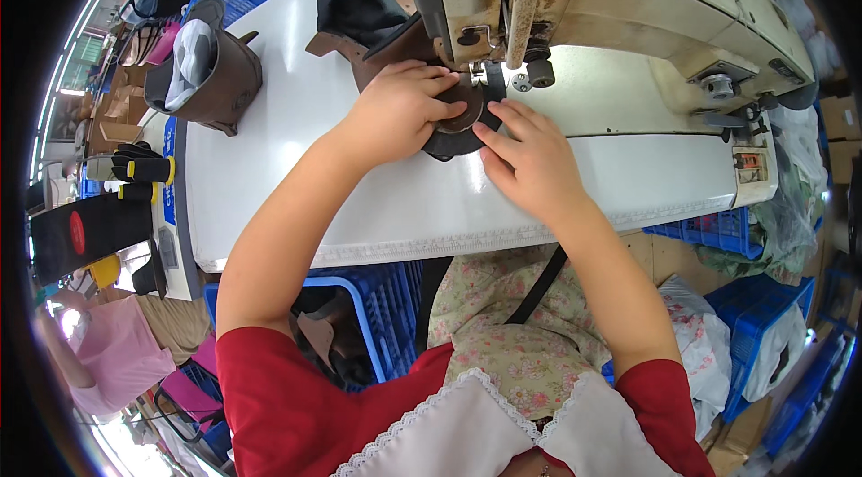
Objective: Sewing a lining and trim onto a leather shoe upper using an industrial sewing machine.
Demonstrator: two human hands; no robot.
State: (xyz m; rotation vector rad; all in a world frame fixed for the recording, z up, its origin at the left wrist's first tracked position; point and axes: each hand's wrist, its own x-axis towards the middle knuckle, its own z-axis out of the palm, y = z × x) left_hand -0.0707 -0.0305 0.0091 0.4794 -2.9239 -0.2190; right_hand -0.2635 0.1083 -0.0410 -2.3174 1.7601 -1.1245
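A brown leather shoe upper with black lining lies under the presser foot of a beige sewing machine. My left hand rests on the leather from the left, its thumb and fingers apart and pressing down. From the right, the fingertips of my right hand lie stretched out along the curved black edge of the same piece. The needle point cannot be made out behind the foot.
Another brown leather upper with white stuffing stands on the white tabletop at left. A blue crate with leather pieces sits below the front edge. Blue crates and bags are at right. A person in pink is at far left.
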